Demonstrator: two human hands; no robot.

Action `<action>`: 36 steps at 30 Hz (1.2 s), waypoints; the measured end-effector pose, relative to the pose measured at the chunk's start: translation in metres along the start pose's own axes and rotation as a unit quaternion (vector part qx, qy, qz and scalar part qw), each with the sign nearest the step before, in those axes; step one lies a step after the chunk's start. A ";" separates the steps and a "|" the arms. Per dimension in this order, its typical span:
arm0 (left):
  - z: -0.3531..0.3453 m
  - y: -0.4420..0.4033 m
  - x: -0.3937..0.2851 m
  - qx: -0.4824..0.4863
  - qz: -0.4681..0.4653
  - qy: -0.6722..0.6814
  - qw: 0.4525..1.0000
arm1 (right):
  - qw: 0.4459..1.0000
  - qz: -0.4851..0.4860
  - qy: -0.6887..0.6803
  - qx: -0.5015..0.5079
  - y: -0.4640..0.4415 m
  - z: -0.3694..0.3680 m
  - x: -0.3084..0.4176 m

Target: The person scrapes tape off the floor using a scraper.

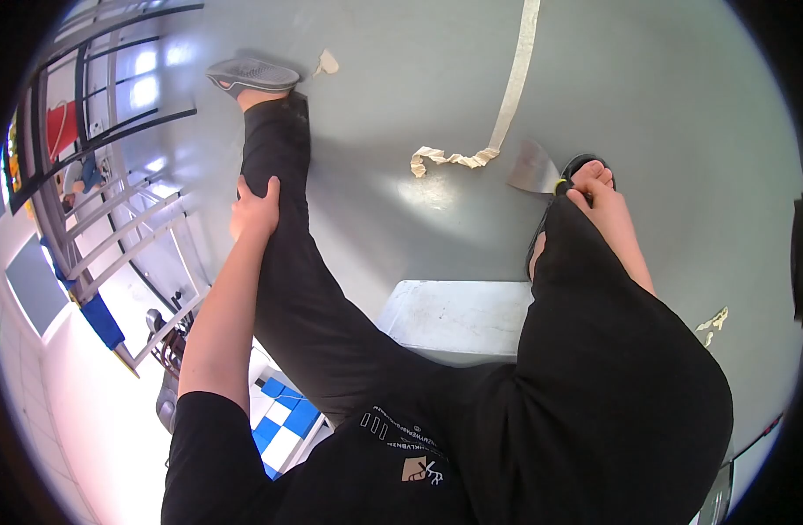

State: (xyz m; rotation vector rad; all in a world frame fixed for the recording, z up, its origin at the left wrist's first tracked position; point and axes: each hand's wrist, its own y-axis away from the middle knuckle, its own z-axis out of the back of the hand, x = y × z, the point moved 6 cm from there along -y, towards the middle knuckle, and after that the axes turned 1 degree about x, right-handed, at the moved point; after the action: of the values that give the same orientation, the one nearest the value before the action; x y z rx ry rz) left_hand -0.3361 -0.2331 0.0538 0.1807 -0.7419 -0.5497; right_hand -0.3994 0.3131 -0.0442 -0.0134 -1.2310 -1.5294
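My left hand (256,208) rests on the lower part of my left trouser leg, its fingers curled against the black cloth. Beside my right foot, my right hand (599,200) is closed on a scraper (534,169) with a wide metal blade, which points left, close to the grey floor. Left of the blade lies crumpled tape (458,159), joined to a long pale strip (517,70) that runs along the floor to the top of the view.
A white low seat (460,317) is beneath me. Tape scraps (329,61) lie near my left foot, and others (713,325) at the right. Metal frames (126,236) and another person (88,175) are at the far left.
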 end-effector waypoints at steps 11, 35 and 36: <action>0.002 0.003 -0.001 0.005 0.022 0.004 1.000 | 0.998 0.008 -0.055 0.009 -0.010 -0.016 -0.012; -0.002 0.000 0.002 -0.003 0.010 0.012 1.000 | 0.991 -0.008 -0.128 -0.029 0.005 -0.022 0.003; -0.002 0.000 0.002 -0.001 0.009 0.015 1.000 | 0.991 -0.006 -0.131 -0.038 0.005 -0.023 0.000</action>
State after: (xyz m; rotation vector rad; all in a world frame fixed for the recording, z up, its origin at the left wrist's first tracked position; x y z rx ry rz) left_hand -0.3339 -0.2338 0.0538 0.1799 -0.7126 -0.5285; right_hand -0.3825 0.2981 -0.0514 -0.2640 -1.3787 -1.6216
